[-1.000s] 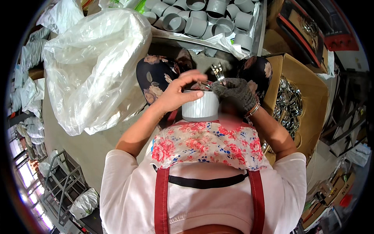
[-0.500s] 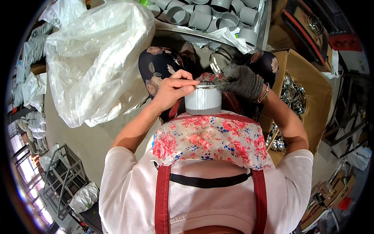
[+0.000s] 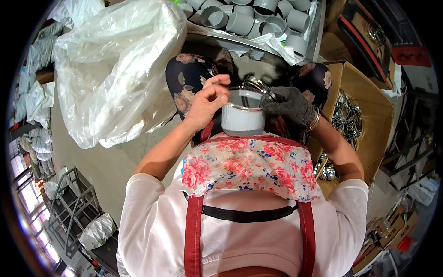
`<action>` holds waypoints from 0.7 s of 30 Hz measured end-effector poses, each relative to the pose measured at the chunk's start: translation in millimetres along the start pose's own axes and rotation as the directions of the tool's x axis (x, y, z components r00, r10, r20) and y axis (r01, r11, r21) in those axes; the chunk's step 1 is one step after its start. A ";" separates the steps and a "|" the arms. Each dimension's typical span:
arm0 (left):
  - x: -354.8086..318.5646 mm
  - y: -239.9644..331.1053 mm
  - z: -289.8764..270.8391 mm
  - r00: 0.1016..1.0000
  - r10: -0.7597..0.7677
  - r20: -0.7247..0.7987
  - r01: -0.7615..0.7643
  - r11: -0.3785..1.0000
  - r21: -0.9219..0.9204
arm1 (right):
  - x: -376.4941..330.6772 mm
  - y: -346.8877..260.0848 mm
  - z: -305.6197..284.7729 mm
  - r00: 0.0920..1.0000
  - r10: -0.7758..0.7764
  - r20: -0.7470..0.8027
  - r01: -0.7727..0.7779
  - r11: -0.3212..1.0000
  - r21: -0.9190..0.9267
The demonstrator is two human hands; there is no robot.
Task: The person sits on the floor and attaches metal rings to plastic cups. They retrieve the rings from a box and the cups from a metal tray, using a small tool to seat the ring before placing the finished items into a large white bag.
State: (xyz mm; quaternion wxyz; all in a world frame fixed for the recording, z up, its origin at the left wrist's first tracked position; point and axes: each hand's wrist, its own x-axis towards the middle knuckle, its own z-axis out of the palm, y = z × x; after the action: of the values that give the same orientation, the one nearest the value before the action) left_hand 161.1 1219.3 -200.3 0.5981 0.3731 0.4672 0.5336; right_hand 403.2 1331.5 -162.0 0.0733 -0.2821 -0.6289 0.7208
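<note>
A grey cup [image 3: 242,123] with streaky whitish sides stands upright at my lap, against the edge of a floral apron [image 3: 249,164]. Its open top faces up, and a shiny metal band runs round the rim. My bare left hand [image 3: 210,102] is raised by the rim's left side, fingers bent and apart, with nothing seen in them. On the other side, my right hand [image 3: 290,107], in a dark grey knit glove, closes on several thin shiny metal rings [image 3: 256,86] that tilt over the cup's far rim. The gloved fingertips are partly hidden behind the rings.
A tray [image 3: 258,45] of grey cups [image 3: 241,23] stands ahead. At left lies a big clear plastic bag [image 3: 117,78]. On my right, an open cardboard box [image 3: 371,134] holds many metal rings [image 3: 346,115]. A metal rack [image 3: 69,212] stands at lower left.
My left hand has lifted off the cup's rim, its fingers parting. The cup has tilted so its inside shows. The rings in my right hand have swung lower, over the rim.
</note>
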 end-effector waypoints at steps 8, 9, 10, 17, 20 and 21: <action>-7.3 41.0 19.6 0.915 -0.391 0.095 0.394 0.821 -0.412 | -6.7 -5.8 25.8 0.905 -0.094 -0.416 0.087 0.996 -0.035; -6.5 43.3 21.8 0.917 -0.388 0.092 0.389 0.820 -0.421 | -5.2 -5.5 29.0 0.887 -0.050 -0.459 0.097 0.992 0.079; -5.1 44.0 24.7 0.899 -0.436 0.052 0.411 0.795 -0.445 | -0.9 -4.8 31.9 0.885 -0.032 -0.465 0.056 0.998 0.038; -2.9 43.0 33.7 0.927 -0.371 0.062 0.369 0.865 -0.339 | 1.1 -17.6 25.1 0.973 0.076 -0.216 -0.058 0.994 0.090; 1.6 51.2 35.6 0.915 -0.401 0.043 0.395 0.868 -0.302 | 7.5 -28.5 25.8 0.974 -0.161 -0.159 0.148 0.985 -0.090; 4.5 55.9 36.2 0.910 -0.411 0.048 0.408 0.872 -0.271 | 9.6 -32.5 24.1 0.965 0.190 -0.181 -0.143 0.959 0.243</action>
State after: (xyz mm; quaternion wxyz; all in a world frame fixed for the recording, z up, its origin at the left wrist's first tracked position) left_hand 179.5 1234.2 -137.9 0.7408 0.1759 0.4603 0.4565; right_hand 375.2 1321.5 -133.0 0.1078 -0.3960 -0.5051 0.7592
